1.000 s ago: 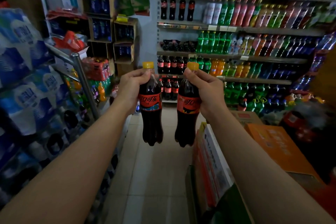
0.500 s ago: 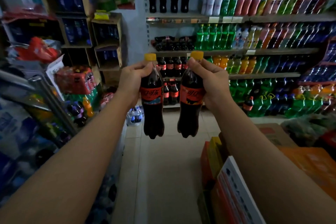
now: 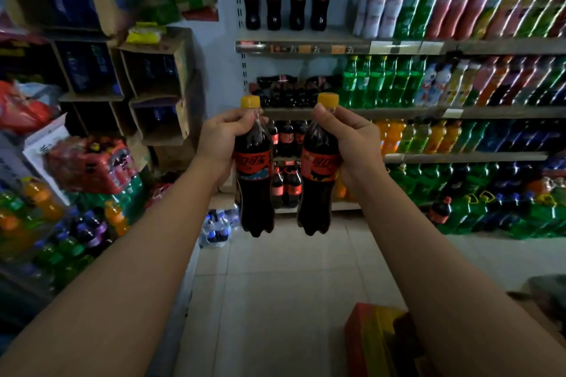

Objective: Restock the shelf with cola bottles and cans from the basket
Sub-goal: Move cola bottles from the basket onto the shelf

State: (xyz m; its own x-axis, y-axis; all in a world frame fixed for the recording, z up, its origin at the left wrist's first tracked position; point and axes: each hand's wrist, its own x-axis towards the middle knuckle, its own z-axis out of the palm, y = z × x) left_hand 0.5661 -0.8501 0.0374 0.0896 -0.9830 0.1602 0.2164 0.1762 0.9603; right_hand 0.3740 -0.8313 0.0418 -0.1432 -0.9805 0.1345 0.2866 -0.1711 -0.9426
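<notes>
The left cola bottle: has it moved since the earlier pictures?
Yes. The left cola bottle, in the left hand, is nearer the shelf, which now looks larger.

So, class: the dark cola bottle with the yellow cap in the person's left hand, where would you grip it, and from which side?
Grip the dark plastic cola bottle at its narrow shoulder under the yellow cap, from its outer left side, as the left hand does. It hangs upright, the shoulder is slim enough to wrap, and the matching bottle in the right hand crowds the inner side.
</notes>
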